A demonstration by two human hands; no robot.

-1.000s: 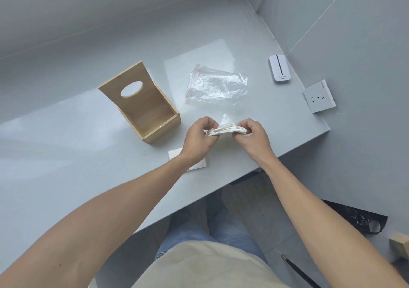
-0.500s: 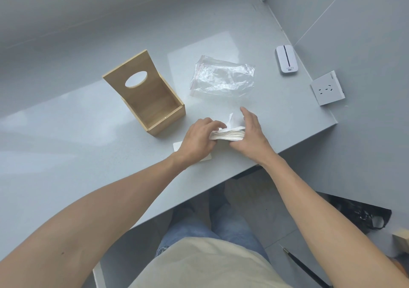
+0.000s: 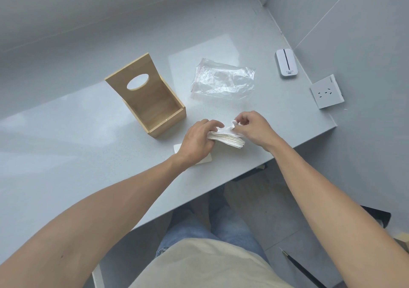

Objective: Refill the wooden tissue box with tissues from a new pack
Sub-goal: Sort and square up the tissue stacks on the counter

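Hands first, nearest the body. Left hand (image 3: pixel 200 140) clamped on the near-left end of the tissue stack (image 3: pixel 230 140), fingers curled over the top edge, thumb hidden beneath. Right hand (image 3: pixel 254 128) closed in a pinch on the top tissue (image 3: pixel 228 130), tugging a crumpled tuft up from the middle of the pile. Stack held just above the table (image 3: pixel 88 155), near its front edge, long axis running from near-left to far-right between the two hands, slightly tilted. Under the left wrist, a flat white card (image 3: pixel 207 159) lying on the tabletop, mostly covered.

Further out and to the left, the wooden box (image 3: pixel 152 108): open at the top, empty as far as can be seen, hinged lid (image 3: pixel 132 80) with its oval hole standing up and leaning back. Box well clear of the hands, up and leftward from the stack, so closer to the left hand. Opening long from near-right to far-left, roughly crosswise to the stack as held; probably needs a turn of the pile before lowering in.

Beyond the hands, straight ahead, the empty plastic bag (image 3: pixel 223 80), crumpled flat. Farthest right, a small white device (image 3: pixel 286 63) and a wall socket (image 3: pixel 326 91).
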